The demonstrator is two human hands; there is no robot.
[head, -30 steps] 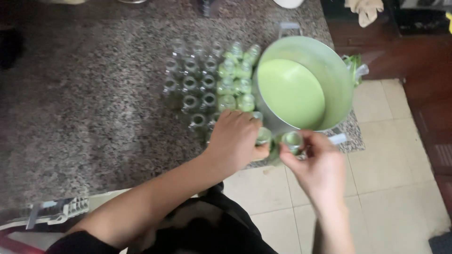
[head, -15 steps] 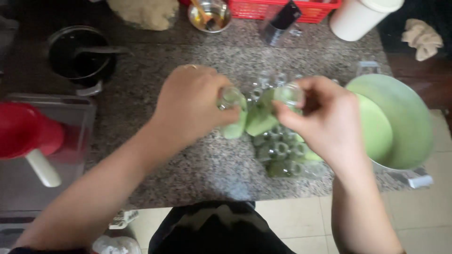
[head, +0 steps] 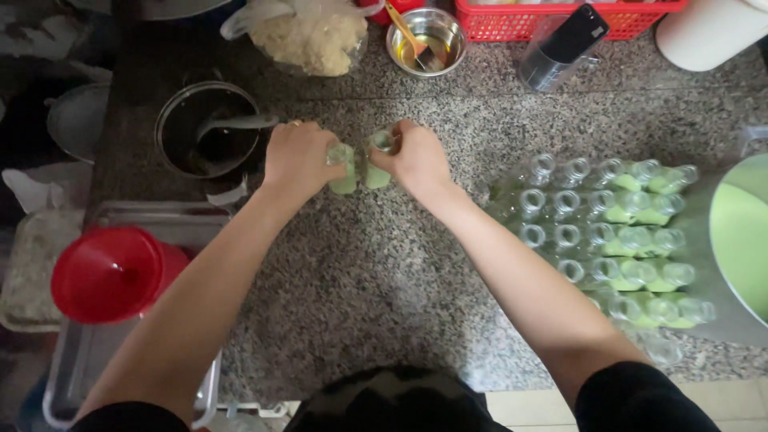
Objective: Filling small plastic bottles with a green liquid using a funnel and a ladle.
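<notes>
Toward the counter's (head: 384,264) back edge, the left hand (head: 298,162) and right hand (head: 416,160) each have fingers wrapped around a small bottle (head: 344,170) of green liquid, the other bottle (head: 378,160) touching it. Judging by this, filled bottles are being set down; releasing needs them upright. More bottles (head: 608,232) crowd the right edge beside a pot (head: 740,240).

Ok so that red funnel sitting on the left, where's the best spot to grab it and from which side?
Best guess: take the red funnel by its wide round rim, coming from above. Its mouth faces up and stands clear, while the narrow part below is hidden from view. The left hand is the nearer one, though both it and the right hand hold small bottles of green liquid.
</notes>
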